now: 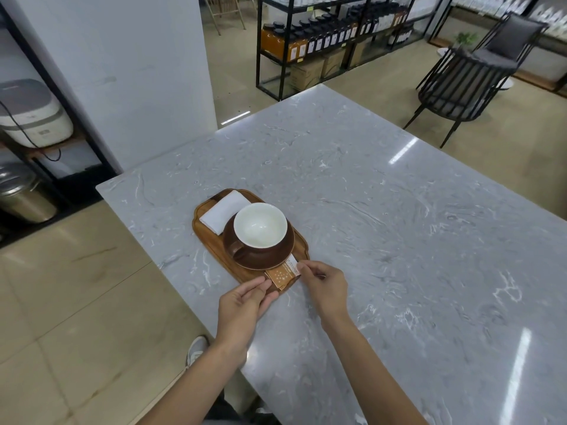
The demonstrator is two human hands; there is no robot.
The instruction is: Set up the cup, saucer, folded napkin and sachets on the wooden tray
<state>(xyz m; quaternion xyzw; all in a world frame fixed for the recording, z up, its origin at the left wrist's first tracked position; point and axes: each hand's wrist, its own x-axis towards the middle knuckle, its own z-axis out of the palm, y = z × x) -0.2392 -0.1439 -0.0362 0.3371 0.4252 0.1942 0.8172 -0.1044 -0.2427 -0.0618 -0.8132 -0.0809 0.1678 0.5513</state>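
Both hands pinch the sachets (281,277) at the tray's (211,250) lower end.
Left hand (242,305) and right hand (325,286) each grip an edge; the saucer (260,262) hides the sachets' top, how many unclear.

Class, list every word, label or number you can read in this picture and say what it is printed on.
None can be read.
Sachets: printing on the white strip, too blurred.
Shelf bottles: white labels, too small.
Boxes under the shelf: markings too small.

The cup (260,226) is white inside, the saucer (264,259) brown, the napkin (223,211) white, the sachets (281,276) orange with white dots.
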